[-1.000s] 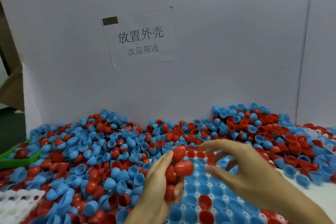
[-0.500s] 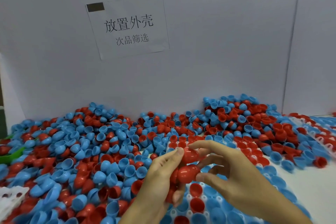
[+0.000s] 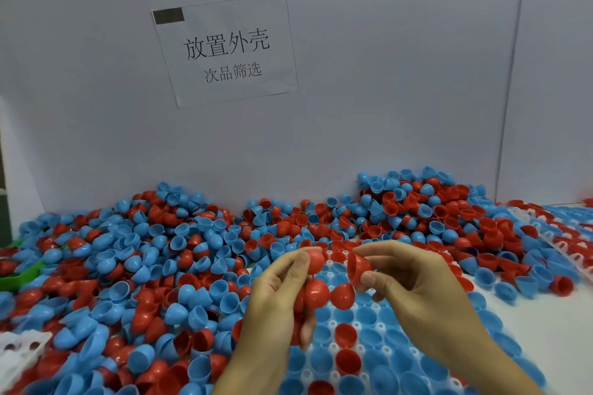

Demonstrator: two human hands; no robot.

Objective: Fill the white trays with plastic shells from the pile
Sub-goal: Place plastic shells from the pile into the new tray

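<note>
Across the bench, against the grey partition [image 3: 385, 74], a deep pile of plastic shells [image 3: 144, 266] in red and blue is spread from the left edge to the right. A printed notice [image 3: 224, 48] is fixed to the partition above it. At the near centre a white tray [image 3: 333, 346] is laid flat, most of its visible cups already taken by blue shells, with a few red ones among them. Part of a second white tray [image 3: 19, 349] is seen at lower left, half buried in shells, and a further one [image 3: 552, 244] at far right.

The shells are judged very light, thin-walled and rigid, with smooth glossy surfaces that may slip under a loose hold. Crushing is judged unlikely under finger pressure. Hold is best taken across the dome or at the open rim, between thumb and fingertip.

The left hand [image 3: 276, 305] is raised above the tray with fingers curled round a cluster of red shells [image 3: 316, 293], one being pinched at the fingertips. The right hand [image 3: 410, 285] is held opposite, palm turned inward, and a single red shell [image 3: 357, 266] is pinched between thumb and forefinger. A loose red shell [image 3: 343, 297] is seen between the hands; whether it is supported cannot be told. Both wrists are held clear of the tray.
</note>
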